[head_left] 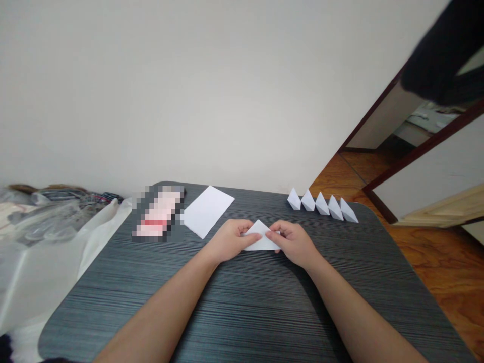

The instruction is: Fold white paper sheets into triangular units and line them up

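Observation:
A white folded paper [259, 243], triangular with its point facing away from me, is held between my two hands just above the dark table. My left hand [231, 239] grips its left side, thumb on top and fingers behind. On the right side, my right hand [294, 242] pinches it the same way, its thumb near the paper's middle. Most of the fingertips are hidden behind the paper. Beyond my left hand lies a flat stack or sheet of white paper [208, 209]. Several folded white paper shapes [321, 204] stand in a row beyond my right hand.
The dark wood-grain table [242, 312] has rounded corners and meets a pale wall [212, 91]. A pixelated pinkish item [159, 209] lies at the back left. Plastic-wrapped things [56, 232] are heaped left of the table. Wooden floor [446, 252] and a doorway are on the right.

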A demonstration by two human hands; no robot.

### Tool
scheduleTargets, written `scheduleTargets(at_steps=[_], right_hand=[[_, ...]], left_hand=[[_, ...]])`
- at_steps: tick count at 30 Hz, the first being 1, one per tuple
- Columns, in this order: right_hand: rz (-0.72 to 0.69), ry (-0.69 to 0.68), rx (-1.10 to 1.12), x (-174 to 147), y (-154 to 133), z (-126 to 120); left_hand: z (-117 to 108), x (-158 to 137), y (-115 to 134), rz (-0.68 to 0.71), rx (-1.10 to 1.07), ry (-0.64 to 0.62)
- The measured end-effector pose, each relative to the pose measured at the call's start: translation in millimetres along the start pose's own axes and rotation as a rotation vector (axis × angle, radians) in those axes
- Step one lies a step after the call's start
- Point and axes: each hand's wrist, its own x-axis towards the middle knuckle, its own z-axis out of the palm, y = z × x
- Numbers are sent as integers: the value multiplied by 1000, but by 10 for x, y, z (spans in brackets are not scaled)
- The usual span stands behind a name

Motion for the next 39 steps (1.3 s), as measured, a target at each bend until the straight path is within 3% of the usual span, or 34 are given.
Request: scheduleTargets(at_steps=[6, 11, 14, 18, 24, 30, 35, 39], right_hand=[[-43, -21, 20, -16, -29, -11], [-76, 66, 136, -21, -15, -23], [-173, 92, 162, -13, 24, -33], [-305, -10, 133, -4, 49, -60], [-374, -127, -35, 5, 46, -90], [-469, -99, -234, 26, 73, -146], [-491, -136, -228, 25, 71, -157], [-485, -133, -208, 29, 53, -144]], left_hand=[[-10, 9, -23, -19, -25, -7], [-2, 26, -57, -53, -159, 31], [-5, 30, -61, -53, -217, 14], [-11, 29, -59, -58, -260, 6], [-22, 32, -37, -72, -325, -30], [-41, 32, -39, -77, -298, -41], [-50, 28, -57, -75, -240, -92], [-43, 24, -65, -43, -137, -60]])
